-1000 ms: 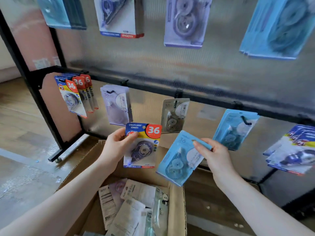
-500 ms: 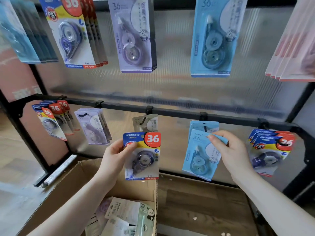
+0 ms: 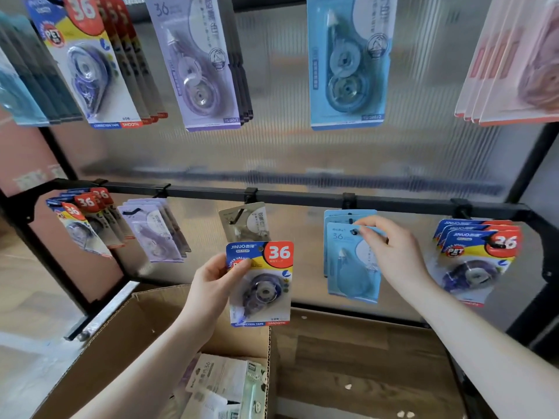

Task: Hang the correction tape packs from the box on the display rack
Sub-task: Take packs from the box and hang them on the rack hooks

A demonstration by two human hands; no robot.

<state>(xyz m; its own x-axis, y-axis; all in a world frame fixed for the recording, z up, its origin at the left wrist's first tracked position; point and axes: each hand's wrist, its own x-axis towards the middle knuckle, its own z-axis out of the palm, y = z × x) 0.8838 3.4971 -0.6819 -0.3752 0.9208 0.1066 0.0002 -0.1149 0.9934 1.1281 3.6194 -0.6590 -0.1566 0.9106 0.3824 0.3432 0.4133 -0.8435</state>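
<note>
My left hand [image 3: 211, 285] grips a colourful "36" correction tape pack [image 3: 261, 285] by its left edge, upright in front of the rack's lower rail [image 3: 302, 197]. My right hand [image 3: 390, 252] pinches the top of a light blue pack [image 3: 352, 267] at the hook hole, against other blue packs hanging on a lower-rail hook. The open cardboard box [image 3: 127, 343] sits below my left hand, with several packs [image 3: 223, 385] inside.
Lower rail also carries colourful "36" packs [image 3: 87, 225] at left, lilac packs [image 3: 157, 234], one grey pack [image 3: 245, 222] and more "36" packs [image 3: 478, 258] at right. The upper row holds colourful, lilac, blue [image 3: 348, 62] and pink packs. Wooden floor lies right of the box.
My right hand has carried the blue pack up and right onto the hook with the other blue packs. My view has lifted toward the rack. The left hand keeps the "36" pack steady.
</note>
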